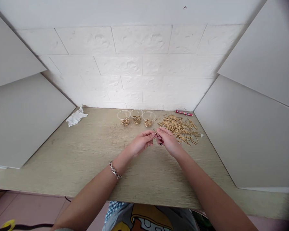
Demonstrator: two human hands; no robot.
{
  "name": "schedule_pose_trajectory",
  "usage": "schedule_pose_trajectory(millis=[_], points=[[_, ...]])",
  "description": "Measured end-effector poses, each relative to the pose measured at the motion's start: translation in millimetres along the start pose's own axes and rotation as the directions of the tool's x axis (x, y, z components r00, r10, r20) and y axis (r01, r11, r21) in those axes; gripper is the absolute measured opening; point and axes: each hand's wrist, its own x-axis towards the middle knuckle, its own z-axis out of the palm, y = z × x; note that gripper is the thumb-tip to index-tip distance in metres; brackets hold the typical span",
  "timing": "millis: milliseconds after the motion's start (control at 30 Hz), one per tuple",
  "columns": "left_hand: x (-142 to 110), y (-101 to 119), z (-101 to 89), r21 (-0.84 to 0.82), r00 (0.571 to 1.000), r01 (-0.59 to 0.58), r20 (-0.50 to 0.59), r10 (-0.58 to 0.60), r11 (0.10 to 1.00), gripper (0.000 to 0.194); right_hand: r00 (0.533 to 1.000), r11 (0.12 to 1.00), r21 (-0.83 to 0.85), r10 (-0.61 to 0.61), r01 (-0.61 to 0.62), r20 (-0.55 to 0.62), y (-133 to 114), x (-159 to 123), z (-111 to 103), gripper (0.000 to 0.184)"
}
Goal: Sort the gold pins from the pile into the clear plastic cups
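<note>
My left hand (144,140) and my right hand (165,138) meet fingertip to fingertip above the table, just in front of the clear cups. Both are closed in a pinch around something thin and small, mostly hidden by the fingers. Close beyond my right hand lies a loose heap of slim gold-coloured metal rods (175,124). Three clear plastic cups stand in a row behind my hands: a left cup (123,114), a middle cup (136,113) and a right cup (149,115). Small gold-coloured pieces lie in the bottom of each.
Tiny specks are scattered on the wooden table (86,154) left of my hands. A crumpled white tissue (77,117) lies at the back left, a red tube-shaped packet (183,113) at the back right. White panels flank both sides, and a white brick-patterned wall (132,64) closes the back.
</note>
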Motion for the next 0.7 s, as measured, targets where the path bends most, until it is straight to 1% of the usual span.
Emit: schedule_pose_trajectory(millis=[400,500,567,700], points=[[0.3,2.0,0.1,0.021,1.0,-0.011,0.021,0.011,1.0,0.028,1.0,1.0,-0.021,-0.005,0.005,0.004,0.3,-0.4,-0.8,0.038],[1.1,1.8,-0.4,0.038,1.0,-0.024,0.009,0.024,0.999,0.027,1.0,0.998,-0.064,-0.02,0.02,0.01,-2.2,-1.0,0.1,0.037],[1.5,1.7,-0.8,0.059,0.999,-0.038,-0.017,0.039,0.998,0.028,1.0,0.994,-0.106,-0.029,0.03,0.01,-3.5,-1.4,0.3,0.037],[1.5,2.6,-1.8,0.153,0.996,-0.059,-0.05,0.067,0.987,0.027,0.999,0.979,-0.199,-0.043,0.045,0.014,-2.7,-1.6,-1.3,0.037]])
